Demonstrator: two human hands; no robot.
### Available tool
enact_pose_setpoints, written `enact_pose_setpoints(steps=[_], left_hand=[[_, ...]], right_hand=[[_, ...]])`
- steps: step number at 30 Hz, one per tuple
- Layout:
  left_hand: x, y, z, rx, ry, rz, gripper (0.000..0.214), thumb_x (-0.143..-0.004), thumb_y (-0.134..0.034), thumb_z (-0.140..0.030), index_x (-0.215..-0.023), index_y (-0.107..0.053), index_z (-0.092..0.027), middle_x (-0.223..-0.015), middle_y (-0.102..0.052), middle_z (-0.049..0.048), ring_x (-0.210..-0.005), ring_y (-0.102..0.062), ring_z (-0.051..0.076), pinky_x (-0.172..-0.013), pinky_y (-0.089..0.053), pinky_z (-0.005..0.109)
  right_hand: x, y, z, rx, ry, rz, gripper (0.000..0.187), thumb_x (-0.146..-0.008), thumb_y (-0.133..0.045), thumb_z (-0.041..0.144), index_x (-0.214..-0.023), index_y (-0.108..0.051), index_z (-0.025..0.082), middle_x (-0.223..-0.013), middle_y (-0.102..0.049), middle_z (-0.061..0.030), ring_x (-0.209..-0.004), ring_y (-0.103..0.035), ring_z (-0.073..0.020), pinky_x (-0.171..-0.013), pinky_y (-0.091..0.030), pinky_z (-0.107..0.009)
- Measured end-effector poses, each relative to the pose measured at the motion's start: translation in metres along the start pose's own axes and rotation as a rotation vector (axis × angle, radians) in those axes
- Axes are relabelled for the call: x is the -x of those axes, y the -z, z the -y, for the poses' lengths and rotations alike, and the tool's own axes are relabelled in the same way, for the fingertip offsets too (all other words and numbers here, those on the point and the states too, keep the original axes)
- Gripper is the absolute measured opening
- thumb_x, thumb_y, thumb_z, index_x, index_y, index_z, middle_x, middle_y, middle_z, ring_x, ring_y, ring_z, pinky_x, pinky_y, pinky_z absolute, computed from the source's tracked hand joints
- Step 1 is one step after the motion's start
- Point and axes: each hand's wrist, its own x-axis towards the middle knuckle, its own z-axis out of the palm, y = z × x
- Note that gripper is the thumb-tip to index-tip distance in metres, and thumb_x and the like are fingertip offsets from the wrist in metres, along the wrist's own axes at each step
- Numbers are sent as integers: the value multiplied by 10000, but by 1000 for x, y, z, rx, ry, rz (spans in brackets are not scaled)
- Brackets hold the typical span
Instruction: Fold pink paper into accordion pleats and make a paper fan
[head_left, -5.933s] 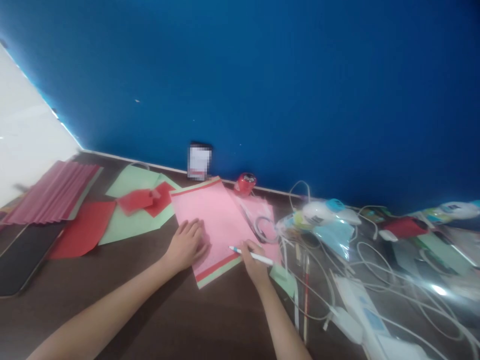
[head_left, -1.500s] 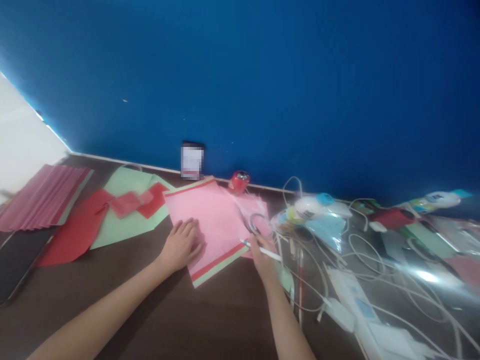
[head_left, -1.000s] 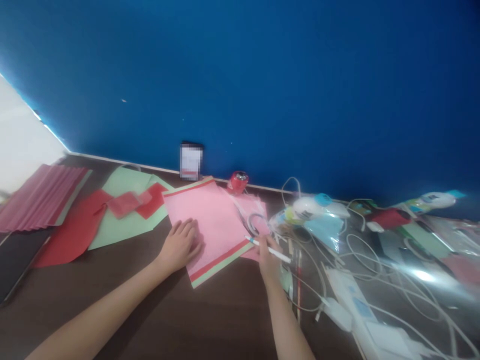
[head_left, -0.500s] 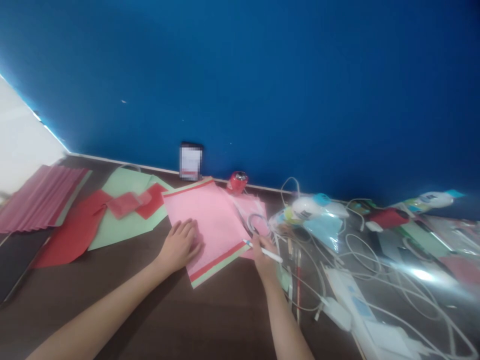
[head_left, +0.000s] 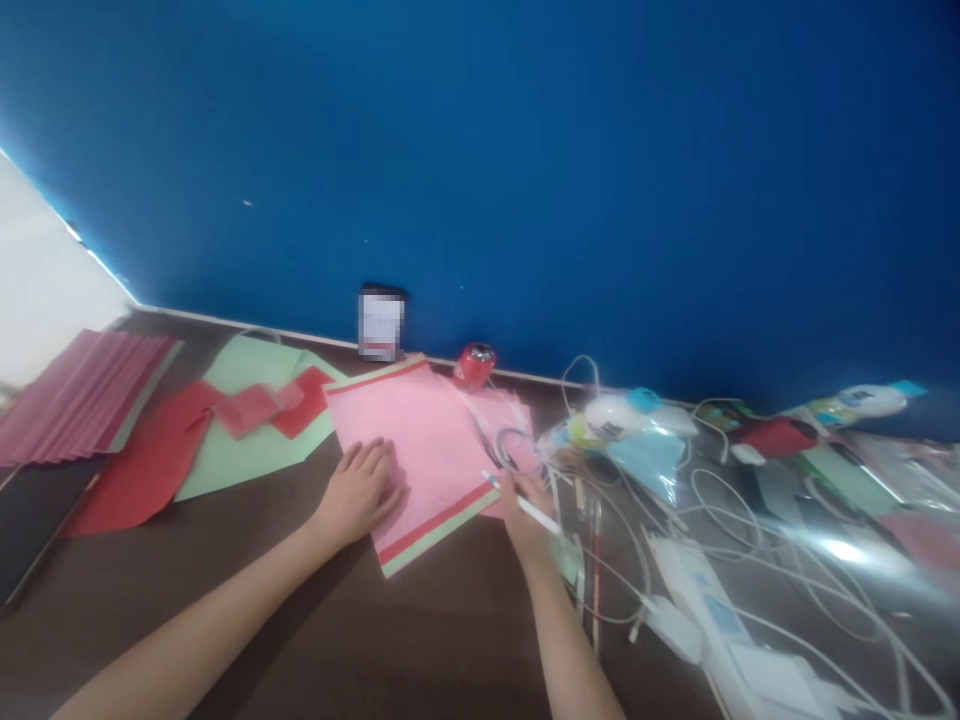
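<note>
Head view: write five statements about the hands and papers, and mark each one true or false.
1. The left hand lies flat on the pink sheet. True.
2. The right hand is empty. False: it grips a white pen.
3. The pen's blue end sits by the pink sheet's right edge. True.
4. The pleated maroon paper lies among the white cables. False: it lies at the far left, and the cables are on the right.
5. The green sheet covers the pink sheet. False: it lies to the left of it.
</note>
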Motion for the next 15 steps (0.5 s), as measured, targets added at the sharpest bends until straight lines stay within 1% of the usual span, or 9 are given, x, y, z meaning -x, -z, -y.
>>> enact_pose_setpoints(steps=[3, 7, 9, 12, 15], left_hand=[[0, 0, 0, -6, 3, -2, 386, -866, -387, -399, -1127, -520, -149, -1186, -566, 133, -1215, -428, 259, -1016, -314, 436], [0, -1, 0, -3, 1, -7, 382, -865, -388, -392, -1134, -515, -152, -1200, -560, 126, -1209, -434, 261, -1016, -315, 436], [0, -1, 0, 1, 0, -7, 372, -866, -385, -392, -1118, -523, -156, -1195, -564, 124, -1211, -432, 260, -1016, -315, 436], [0, -1, 0, -2, 0, -8, 387, -866, -385, -399, -1129, -516, -147, -1188, -566, 132, -1212, -431, 261, -1018, -311, 436], [0, -1, 0, -18, 5, 2, 396, -867, -384, -404, -1133, -511, -139, -1207, -555, 136, -1217, -423, 263, -1021, -303, 434]], right_hand=[[0, -5, 0, 75, 28, 42, 407, -792, -470, 492, -531, -548, 189, -487, -505, 13, -485, -441, -119, -526, -357, -236], [2, -4, 6, -2, 1, 11, 409, -812, -453, 480, -554, -562, 183, -502, -535, 2, -501, -484, -128, -548, -375, -238], [2, -2, 10, -30, -11, 33, 403, -819, -451, 472, -567, -572, 181, -509, -548, 3, -510, -504, -131, -553, -380, -236], [2, -1, 13, 1, -9, 88, 400, -809, -466, 464, -532, -550, 188, -468, -530, 16, -482, -496, -126, -527, -368, -230], [1, -1, 13, 20, -6, 108, 402, -811, -461, 453, -512, -531, 193, -452, -529, 16, -472, -499, -127, -526, -374, -232]])
